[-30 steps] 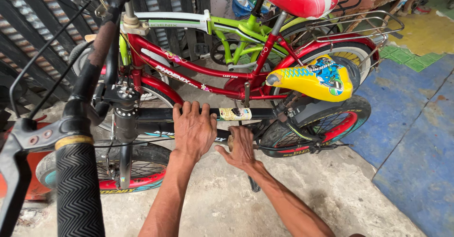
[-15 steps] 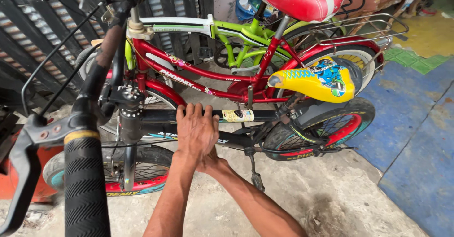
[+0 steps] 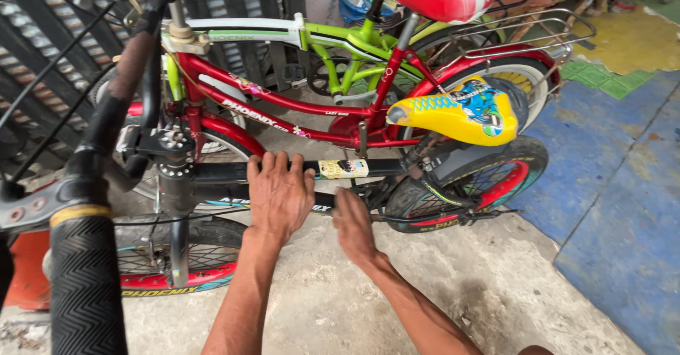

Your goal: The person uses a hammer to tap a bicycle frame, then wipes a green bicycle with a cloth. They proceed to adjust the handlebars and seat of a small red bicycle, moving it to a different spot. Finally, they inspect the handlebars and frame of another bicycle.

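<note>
The right hand [image 3: 354,224], tucked beneath the left hand [image 3: 280,195] half a second ago, now shows beside it, lower centre of frame.

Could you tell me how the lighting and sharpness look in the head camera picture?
Head view: soft, even daylight, no hard shadows or glare; the left hand on the black frame tube is sharp, the right hand slightly smeared; the near handlebar grip looms large, stretched by the wide lens.
</note>
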A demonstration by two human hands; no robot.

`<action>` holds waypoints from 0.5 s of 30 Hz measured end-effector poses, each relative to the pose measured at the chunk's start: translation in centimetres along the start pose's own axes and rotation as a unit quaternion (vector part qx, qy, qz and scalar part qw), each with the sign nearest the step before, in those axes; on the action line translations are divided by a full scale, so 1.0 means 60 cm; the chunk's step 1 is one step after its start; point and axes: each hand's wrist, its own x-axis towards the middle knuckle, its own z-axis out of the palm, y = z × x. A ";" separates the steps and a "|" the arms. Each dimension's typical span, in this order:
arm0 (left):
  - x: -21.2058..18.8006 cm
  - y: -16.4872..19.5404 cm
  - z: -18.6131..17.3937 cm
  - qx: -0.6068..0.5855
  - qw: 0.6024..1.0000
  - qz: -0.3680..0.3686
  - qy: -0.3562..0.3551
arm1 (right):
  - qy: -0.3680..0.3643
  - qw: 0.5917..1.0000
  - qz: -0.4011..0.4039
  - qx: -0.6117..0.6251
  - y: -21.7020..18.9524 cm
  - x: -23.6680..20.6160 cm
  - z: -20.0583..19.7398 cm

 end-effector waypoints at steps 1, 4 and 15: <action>0.000 0.001 0.000 0.001 1.000 -0.001 0.002 | 0.009 0.985 0.120 0.125 0.010 -0.018 -0.008; 0.001 0.002 0.003 0.001 1.000 0.001 0.008 | 0.166 0.888 0.237 0.356 0.029 -0.046 -0.038; 0.004 0.003 -0.002 0.007 1.000 0.010 0.006 | 0.409 0.891 0.163 -0.107 0.006 0.118 0.013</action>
